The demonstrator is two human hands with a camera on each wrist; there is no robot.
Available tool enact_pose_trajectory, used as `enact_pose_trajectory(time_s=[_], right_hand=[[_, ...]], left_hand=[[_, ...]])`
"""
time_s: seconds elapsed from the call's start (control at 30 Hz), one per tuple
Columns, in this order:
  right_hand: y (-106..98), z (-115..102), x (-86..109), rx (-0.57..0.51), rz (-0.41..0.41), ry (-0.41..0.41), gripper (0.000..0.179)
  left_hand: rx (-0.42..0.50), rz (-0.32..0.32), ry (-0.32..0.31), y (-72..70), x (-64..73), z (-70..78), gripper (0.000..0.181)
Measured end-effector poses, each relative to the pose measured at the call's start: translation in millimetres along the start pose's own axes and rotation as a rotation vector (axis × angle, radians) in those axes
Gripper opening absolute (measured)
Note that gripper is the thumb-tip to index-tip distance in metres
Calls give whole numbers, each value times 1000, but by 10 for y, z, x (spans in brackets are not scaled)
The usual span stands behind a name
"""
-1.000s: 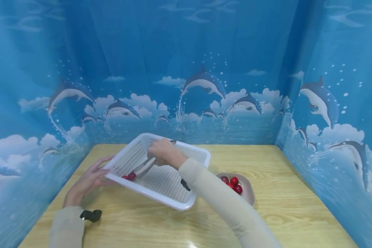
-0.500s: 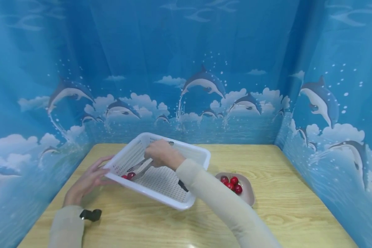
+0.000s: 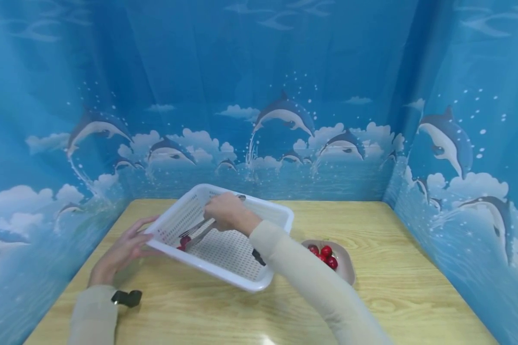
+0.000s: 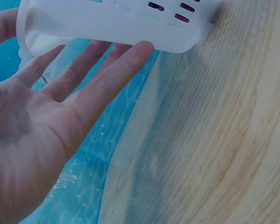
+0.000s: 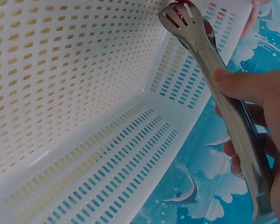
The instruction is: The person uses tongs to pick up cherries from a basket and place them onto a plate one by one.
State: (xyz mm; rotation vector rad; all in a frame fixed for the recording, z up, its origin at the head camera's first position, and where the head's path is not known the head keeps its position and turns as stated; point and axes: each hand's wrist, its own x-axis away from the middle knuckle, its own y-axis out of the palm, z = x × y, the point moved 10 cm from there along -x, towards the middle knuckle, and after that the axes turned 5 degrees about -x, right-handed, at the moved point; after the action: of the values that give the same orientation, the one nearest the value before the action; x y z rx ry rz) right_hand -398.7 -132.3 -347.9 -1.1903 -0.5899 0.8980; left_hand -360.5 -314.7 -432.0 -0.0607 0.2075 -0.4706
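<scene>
My left hand (image 3: 123, 251) grips the left corner of a white perforated plastic basket (image 3: 211, 270), thumb at the rim and fingers (image 4: 107, 84) against its underside. The basket is tilted, its left end raised. My right hand (image 3: 229, 211) reaches inside and grips metal food tongs (image 5: 224, 102), thumb on one arm and fingers on the other. Two dark red cherries (image 3: 185, 240) sit in the basket's low front-left corner, between and beside the tongs' tips. In the right wrist view, red shows through the slotted tong head (image 5: 182, 18), which partly hides the cherries.
Right of the basket, a small pinkish-beige dish (image 3: 347, 268) holds several red cherries (image 3: 331, 262), partly covered by my right sleeve (image 3: 302, 268). All this is on a wood-grain table (image 3: 397, 287). A blue dolphin-print curtain (image 3: 250, 72) surrounds it on three sides.
My right hand shifted slightly left, then back right, with the tongs. The upper cherry has moved a little up and right in the corner. My left hand and the basket stay in place.
</scene>
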Motion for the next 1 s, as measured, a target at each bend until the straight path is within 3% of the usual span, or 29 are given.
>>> enact_pose_trajectory(time_s=[0.43,0.77,1.0], right_hand=[[-264,190,234,-20,38,26,27],[-666,266,524,4,161,-16,28],[-893,345,820,30,307,-54,29]], left_hand=[[-6,-12,9,-5,-7,5,55],[10,-11,16,11,6,18,54],[7,-8,3,-3,-1,-5,55]])
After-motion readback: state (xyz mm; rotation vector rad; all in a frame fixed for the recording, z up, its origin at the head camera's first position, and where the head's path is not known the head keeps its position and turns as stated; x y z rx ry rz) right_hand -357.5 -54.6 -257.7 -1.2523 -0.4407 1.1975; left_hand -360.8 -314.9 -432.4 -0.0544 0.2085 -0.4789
